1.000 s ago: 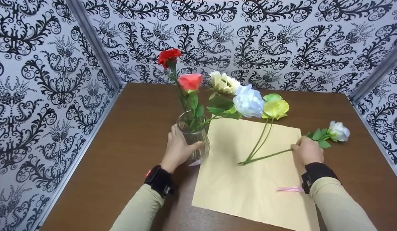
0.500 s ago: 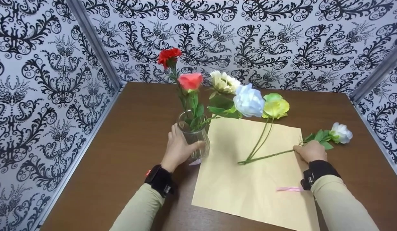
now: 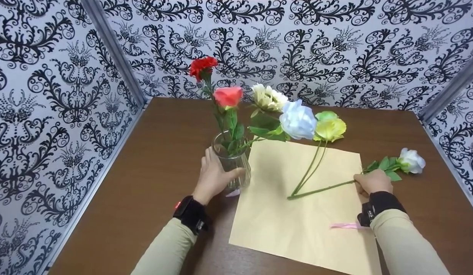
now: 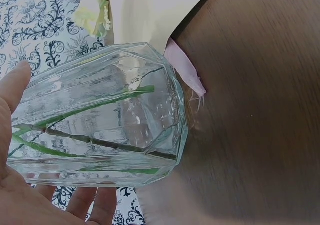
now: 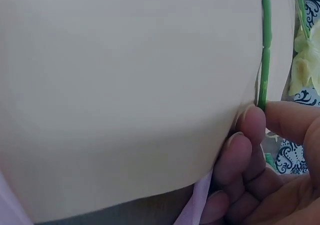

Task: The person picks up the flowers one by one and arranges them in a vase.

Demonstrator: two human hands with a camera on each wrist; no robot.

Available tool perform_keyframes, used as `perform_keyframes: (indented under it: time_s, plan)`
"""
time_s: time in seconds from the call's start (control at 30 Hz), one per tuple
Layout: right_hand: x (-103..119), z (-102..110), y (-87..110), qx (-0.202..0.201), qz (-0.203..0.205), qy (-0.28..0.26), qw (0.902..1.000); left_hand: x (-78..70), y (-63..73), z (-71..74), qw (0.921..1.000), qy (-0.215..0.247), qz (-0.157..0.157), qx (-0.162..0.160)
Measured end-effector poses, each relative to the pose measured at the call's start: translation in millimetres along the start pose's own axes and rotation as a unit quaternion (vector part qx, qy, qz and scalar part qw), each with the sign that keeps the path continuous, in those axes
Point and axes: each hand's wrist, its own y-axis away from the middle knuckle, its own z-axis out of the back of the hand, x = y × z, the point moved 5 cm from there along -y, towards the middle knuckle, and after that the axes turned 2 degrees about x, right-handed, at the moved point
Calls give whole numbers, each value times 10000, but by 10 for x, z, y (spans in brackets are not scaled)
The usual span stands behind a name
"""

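Observation:
My left hand (image 3: 213, 175) holds a clear glass vase (image 3: 234, 165), its thumb and fingers around the side. Several stems show through the glass (image 4: 100, 120) in the left wrist view. From the vase rise a red carnation (image 3: 203, 68) and a coral rose (image 3: 228, 97); a cream flower (image 3: 268, 98) and a pale blue flower (image 3: 298, 120) lean right. At the sheet's right edge, my right hand (image 3: 375, 181) pinches the stem of a white rose (image 3: 411, 160). That green stem (image 5: 266, 50) runs up from the thumb and fingertips in the right wrist view.
A tan paper sheet (image 3: 297, 229) lies on the brown table (image 3: 144, 172). The yellow flower (image 3: 331, 130) is at its far edge, stems toward me. A pink ribbon (image 3: 347, 225) shows at the right, with another ribbon end (image 3: 232, 193) by the vase. Patterned walls (image 3: 316, 46) stand around.
My right hand has slid a little to the right and toward me, taking the white rose with it. The left hand and vase have stayed in place.

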Motion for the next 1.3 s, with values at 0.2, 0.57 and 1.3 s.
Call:
perform_keyframes:
  time_s: [0.2,0.57,1.3]
  plan:
    - [-74,-18,-11,244,-480,-1172,9916,3,4,0,10000,66,0,50]
    - [-104,-39,-26,837,-1093,-3264,9351,17,7,9,9998,147,85,-55]
    - [-28,152,-26,-6,-43,-4478,8941,2,10,-5,9999,101,25,52]
